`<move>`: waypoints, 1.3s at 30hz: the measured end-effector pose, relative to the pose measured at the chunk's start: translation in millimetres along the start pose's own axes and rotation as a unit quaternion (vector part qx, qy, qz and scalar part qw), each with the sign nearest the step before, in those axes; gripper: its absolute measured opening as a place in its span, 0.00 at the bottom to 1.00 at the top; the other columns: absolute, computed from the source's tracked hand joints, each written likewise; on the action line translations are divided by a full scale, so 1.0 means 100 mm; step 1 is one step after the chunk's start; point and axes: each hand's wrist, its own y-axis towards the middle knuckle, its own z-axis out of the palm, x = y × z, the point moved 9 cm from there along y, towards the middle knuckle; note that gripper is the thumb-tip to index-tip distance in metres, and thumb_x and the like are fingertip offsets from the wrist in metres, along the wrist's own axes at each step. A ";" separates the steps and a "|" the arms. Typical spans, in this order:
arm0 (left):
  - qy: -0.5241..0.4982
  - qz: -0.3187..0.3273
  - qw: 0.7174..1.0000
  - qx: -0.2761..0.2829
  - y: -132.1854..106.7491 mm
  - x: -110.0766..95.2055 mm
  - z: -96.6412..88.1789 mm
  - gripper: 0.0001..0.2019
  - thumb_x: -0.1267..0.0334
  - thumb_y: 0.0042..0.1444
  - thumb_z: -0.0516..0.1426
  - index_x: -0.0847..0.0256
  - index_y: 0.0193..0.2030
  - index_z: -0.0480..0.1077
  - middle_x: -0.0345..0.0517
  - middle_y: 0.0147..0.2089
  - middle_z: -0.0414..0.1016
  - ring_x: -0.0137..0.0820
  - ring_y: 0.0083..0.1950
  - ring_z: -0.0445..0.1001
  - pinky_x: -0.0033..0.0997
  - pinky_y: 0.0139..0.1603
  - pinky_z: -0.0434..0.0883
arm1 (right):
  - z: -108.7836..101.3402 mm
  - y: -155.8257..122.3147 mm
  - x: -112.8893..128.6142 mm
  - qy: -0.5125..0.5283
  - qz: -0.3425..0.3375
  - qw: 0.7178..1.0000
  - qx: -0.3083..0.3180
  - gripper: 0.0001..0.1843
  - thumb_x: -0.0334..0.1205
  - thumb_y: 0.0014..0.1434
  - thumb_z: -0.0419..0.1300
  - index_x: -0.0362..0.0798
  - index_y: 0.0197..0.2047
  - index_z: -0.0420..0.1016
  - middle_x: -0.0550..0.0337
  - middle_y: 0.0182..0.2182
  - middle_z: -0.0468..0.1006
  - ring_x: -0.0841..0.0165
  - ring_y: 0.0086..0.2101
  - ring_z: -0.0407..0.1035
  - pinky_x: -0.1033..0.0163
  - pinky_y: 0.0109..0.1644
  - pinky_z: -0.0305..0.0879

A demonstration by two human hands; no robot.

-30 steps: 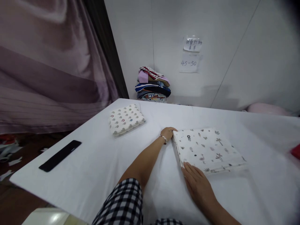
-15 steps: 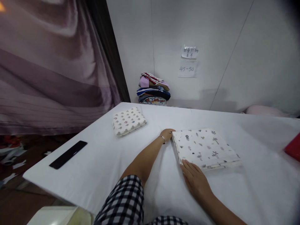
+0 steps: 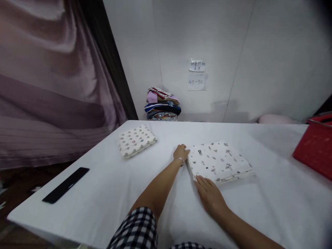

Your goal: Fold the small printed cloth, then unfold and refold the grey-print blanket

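A folded white cloth (image 3: 220, 160) printed with palm trees and small animals lies flat on the white table (image 3: 155, 180). At its far left corner my left hand (image 3: 181, 153) has its fingers curled, with the thumb against the cloth's edge. My right hand (image 3: 210, 196) rests flat at the near left corner, its fingers stretched out together over the edge. A second folded cloth (image 3: 137, 141), white with a grey balloon-like print, lies farther off to the left, apart from both hands.
A long black flat object (image 3: 66, 185) lies near the left table edge. On the right stands a red bag or box (image 3: 315, 148). Behind the table are a pile of folded fabrics (image 3: 163, 105) and a wall with paper signs (image 3: 197, 82). A mauve curtain (image 3: 52, 86) hangs left.
The view has turned slightly to the right, showing more of the red object. My left fingers have curled and drawn back slightly at the corner; the right hand stays on the cloth's edge.
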 end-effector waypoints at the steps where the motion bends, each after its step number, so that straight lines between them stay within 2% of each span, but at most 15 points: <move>1: 0.007 -0.015 1.000 0.006 0.03 0.01 0.03 0.13 0.55 0.55 0.54 0.56 0.45 0.67 0.44 0.48 0.68 0.30 0.43 0.71 0.28 0.44 0.66 | 0.01 0.00 0.00 -0.003 0.004 1.000 0.004 0.23 0.22 0.54 0.46 0.39 0.51 0.69 0.46 0.50 0.71 0.63 0.53 0.62 0.55 0.54 0.61; 5: 0.024 -0.018 1.000 0.005 0.14 -0.02 0.03 0.10 0.58 0.58 0.50 0.57 0.41 0.69 0.45 0.47 0.69 0.31 0.44 0.71 0.31 0.44 0.66 | 0.03 0.01 -0.02 0.001 0.025 0.999 0.023 0.23 0.22 0.54 0.46 0.40 0.52 0.69 0.47 0.51 0.71 0.63 0.54 0.62 0.54 0.55 0.60; 8: 0.039 -0.002 0.999 -0.005 0.11 -0.11 -0.04 0.11 0.59 0.58 0.50 0.58 0.41 0.70 0.48 0.49 0.68 0.35 0.49 0.69 0.34 0.48 0.65 | 0.04 0.01 -0.02 0.008 0.027 0.999 0.028 0.24 0.22 0.53 0.47 0.41 0.53 0.68 0.48 0.52 0.70 0.63 0.54 0.61 0.54 0.55 0.60; 10: 0.051 0.040 0.998 -0.024 0.02 -0.24 -0.10 0.12 0.59 0.58 0.50 0.58 0.44 0.70 0.49 0.53 0.66 0.36 0.55 0.65 0.36 0.53 0.62 | 0.05 0.01 -0.02 0.011 0.028 0.999 0.030 0.25 0.22 0.53 0.47 0.42 0.53 0.68 0.48 0.53 0.70 0.63 0.54 0.62 0.54 0.55 0.60; 12: 0.063 0.111 0.991 -0.044 -0.14 -0.42 -0.10 0.15 0.57 0.58 0.50 0.58 0.50 0.67 0.49 0.57 0.63 0.36 0.60 0.59 0.37 0.59 0.57 | 0.06 0.01 -0.02 0.014 0.030 0.999 0.035 0.25 0.22 0.52 0.47 0.42 0.52 0.69 0.48 0.53 0.69 0.63 0.54 0.62 0.53 0.55 0.60; 15: 0.083 0.189 0.978 -0.028 -0.40 -0.58 0.07 0.23 0.51 0.58 0.48 0.58 0.58 0.60 0.48 0.65 0.54 0.37 0.66 0.49 0.41 0.65 0.47 | 0.10 0.01 -0.04 0.022 0.039 0.998 0.050 0.25 0.22 0.52 0.47 0.41 0.53 0.68 0.47 0.53 0.69 0.62 0.54 0.61 0.52 0.56 0.60; 19: 0.112 0.174 0.978 0.041 -0.55 -0.47 0.36 0.27 0.48 0.59 0.43 0.57 0.63 0.53 0.45 0.69 0.44 0.37 0.69 0.39 0.45 0.67 0.40 | 0.09 0.00 -0.04 0.048 0.037 0.996 0.072 0.28 0.23 0.52 0.47 0.41 0.57 0.64 0.47 0.56 0.65 0.63 0.57 0.56 0.52 0.58 0.58; 23: 0.123 0.166 0.977 0.045 -0.53 -0.40 0.40 0.28 0.48 0.60 0.41 0.56 0.64 0.51 0.43 0.69 0.42 0.37 0.69 0.37 0.48 0.67 0.38 | 0.00 -0.01 -0.07 0.110 0.037 0.984 0.139 0.29 0.29 0.53 0.50 0.45 0.60 0.60 0.49 0.60 0.60 0.62 0.60 0.52 0.50 0.60 0.55; 26: 0.124 0.168 0.977 0.045 -0.52 -0.41 0.39 0.28 0.48 0.60 0.41 0.57 0.64 0.51 0.42 0.69 0.41 0.37 0.70 0.35 0.48 0.67 0.38 | -0.10 0.06 -0.19 0.204 0.046 0.961 0.179 0.29 0.35 0.56 0.52 0.49 0.62 0.57 0.53 0.60 0.60 0.63 0.59 0.54 0.52 0.59 0.57; 29: 0.123 0.165 0.978 0.041 -0.53 -0.41 0.39 0.28 0.48 0.60 0.41 0.56 0.64 0.51 0.41 0.69 0.41 0.37 0.70 0.33 0.49 0.67 0.37 | -0.18 0.26 -0.62 0.240 0.098 0.953 0.158 0.26 0.40 0.60 0.49 0.49 0.62 0.56 0.54 0.59 0.61 0.65 0.58 0.56 0.54 0.59 0.58; 33: 0.125 0.155 0.980 0.033 -0.55 -0.38 0.39 0.28 0.48 0.60 0.40 0.55 0.64 0.52 0.40 0.70 0.39 0.38 0.70 0.32 0.51 0.66 0.36 | -0.06 0.41 -1.52 0.128 0.182 0.963 0.150 0.25 0.43 0.62 0.47 0.44 0.61 0.59 0.51 0.61 0.56 0.61 0.60 0.50 0.52 0.61 0.51; 35: 0.125 0.147 0.981 0.032 -0.55 -0.36 0.39 0.28 0.48 0.60 0.40 0.54 0.64 0.51 0.40 0.70 0.38 0.38 0.70 0.31 0.51 0.66 0.36 | 0.09 0.32 -1.99 0.046 0.237 0.953 0.184 0.27 0.44 0.60 0.50 0.43 0.61 0.58 0.47 0.63 0.52 0.56 0.62 0.44 0.47 0.61 0.48; 37: 0.123 0.141 0.982 0.035 -0.55 -0.35 0.39 0.28 0.48 0.59 0.41 0.53 0.64 0.51 0.39 0.70 0.38 0.38 0.70 0.31 0.52 0.66 0.36 | 0.27 0.11 -2.37 0.005 0.301 0.925 0.232 0.28 0.46 0.60 0.50 0.43 0.61 0.58 0.47 0.63 0.51 0.54 0.62 0.43 0.44 0.60 0.47; 39: 0.120 0.138 0.982 0.040 -0.55 -0.34 0.39 0.27 0.48 0.59 0.41 0.53 0.64 0.51 0.39 0.70 0.38 0.38 0.70 0.31 0.52 0.66 0.37 | 0.41 -0.07 -2.55 0.013 0.327 0.909 0.258 0.29 0.48 0.60 0.48 0.44 0.61 0.57 0.49 0.63 0.50 0.55 0.62 0.43 0.48 0.60 0.49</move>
